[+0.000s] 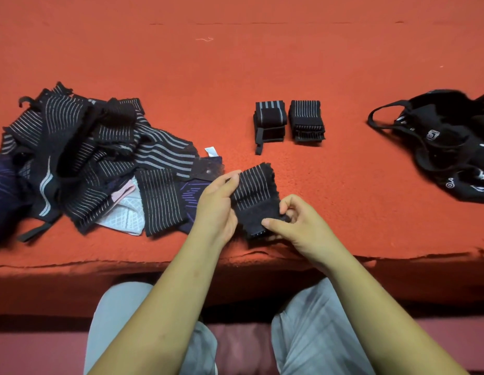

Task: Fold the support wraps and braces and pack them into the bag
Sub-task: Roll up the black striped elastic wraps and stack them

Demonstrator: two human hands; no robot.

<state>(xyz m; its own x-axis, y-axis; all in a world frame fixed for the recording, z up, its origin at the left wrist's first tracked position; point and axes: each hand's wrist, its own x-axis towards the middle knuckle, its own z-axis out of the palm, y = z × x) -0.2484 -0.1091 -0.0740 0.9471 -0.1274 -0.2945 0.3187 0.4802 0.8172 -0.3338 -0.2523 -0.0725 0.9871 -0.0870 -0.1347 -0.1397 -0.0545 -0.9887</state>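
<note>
A black support wrap with thin pale stripes [255,192] is folded between my hands just above the red surface's front edge. My left hand [217,205] holds its left side, thumb on top. My right hand [295,221] pinches its lower right corner with curled fingers. A heap of unfolded black striped wraps and braces [81,158] lies at the left. Two folded bundles stand side by side in the middle: one with broad grey stripes [269,121] and one with fine stripes [307,121]. The black bag [446,142] lies slumped at the right edge, handles spread.
Everything rests on a red cloth-covered surface [235,63], whose front edge runs across just below my hands. A white-and-pink mesh item [127,209] and a purple-patterned brace [193,189] sit in the heap. My knees in grey trousers [311,320] are below.
</note>
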